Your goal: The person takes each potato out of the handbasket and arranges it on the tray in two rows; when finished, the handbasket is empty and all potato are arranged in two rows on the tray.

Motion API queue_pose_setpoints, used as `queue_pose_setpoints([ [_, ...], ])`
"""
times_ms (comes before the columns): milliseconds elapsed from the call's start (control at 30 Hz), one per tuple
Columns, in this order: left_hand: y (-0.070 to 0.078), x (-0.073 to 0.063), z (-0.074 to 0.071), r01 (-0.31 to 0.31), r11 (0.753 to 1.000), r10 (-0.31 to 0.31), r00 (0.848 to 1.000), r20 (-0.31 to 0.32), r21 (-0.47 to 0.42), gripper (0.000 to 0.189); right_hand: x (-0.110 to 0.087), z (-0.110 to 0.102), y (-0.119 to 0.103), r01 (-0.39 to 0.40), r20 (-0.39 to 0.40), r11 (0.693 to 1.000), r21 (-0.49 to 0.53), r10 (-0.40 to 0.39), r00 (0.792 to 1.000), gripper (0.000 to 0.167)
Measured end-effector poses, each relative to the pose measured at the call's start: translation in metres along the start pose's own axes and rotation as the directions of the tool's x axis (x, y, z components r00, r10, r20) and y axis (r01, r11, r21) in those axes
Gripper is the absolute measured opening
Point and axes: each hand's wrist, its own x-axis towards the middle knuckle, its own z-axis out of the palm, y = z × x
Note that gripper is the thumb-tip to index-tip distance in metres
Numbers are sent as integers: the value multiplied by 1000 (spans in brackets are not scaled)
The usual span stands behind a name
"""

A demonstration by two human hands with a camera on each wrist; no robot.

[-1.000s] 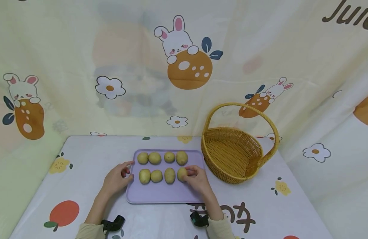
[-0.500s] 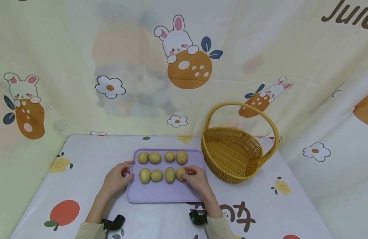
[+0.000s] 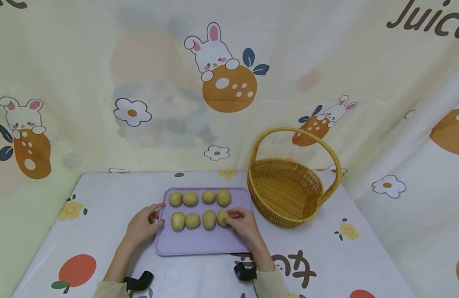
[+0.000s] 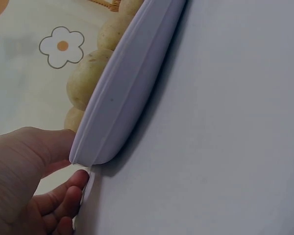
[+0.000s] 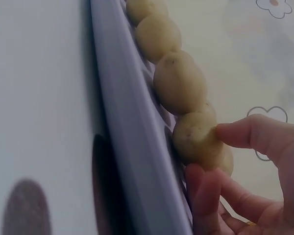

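Note:
A flat lilac tray (image 3: 199,244) bears two rows of several potatoes (image 3: 190,198). My right hand (image 3: 246,227) pinches the front row's rightmost potato (image 3: 221,218) between thumb and fingers. In the right wrist view that potato (image 5: 193,137) stays low over the tray, right against its neighbour (image 5: 180,83). At the tray's left side is my left hand (image 3: 141,225), thumb and index finger spread apart along the rim. The left wrist view has the thumb at the tray's edge (image 4: 122,93), the other fingers bent below it.
Behind and right of the tray stands a wicker basket (image 3: 281,215) with a tall arched handle, nothing in it. A printed white cloth (image 3: 114,207) covers the table. A patterned curtain (image 3: 170,49) hangs behind. Each wrist carries a small black camera.
My right hand has shifted the front row's rightmost potato slightly left, up to its neighbour. The left hand keeps its place at the tray. The head view has turned a little.

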Motion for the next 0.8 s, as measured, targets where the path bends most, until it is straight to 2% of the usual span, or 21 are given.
queue_pose_setpoints([
  [233,-3,-3,-2,-4,1000,5,1000,-28,6,51,1,0,-5,-42,-7,998,45,42,999,25],
  [400,-4,-4,-3,-1,1000,1,1000,-15,7,52,1,-2,-4,-89,-6,993,79,90,996,25],
  [633,-4,-4,2,0,1000,-1,1000,-14,-7,52,-21,-8,-38,-107,5,990,95,107,994,27],
  [800,-3,-2,2,-10,1000,10,1000,-12,1,51,-10,-11,-22,-111,4,986,127,111,994,28],
])
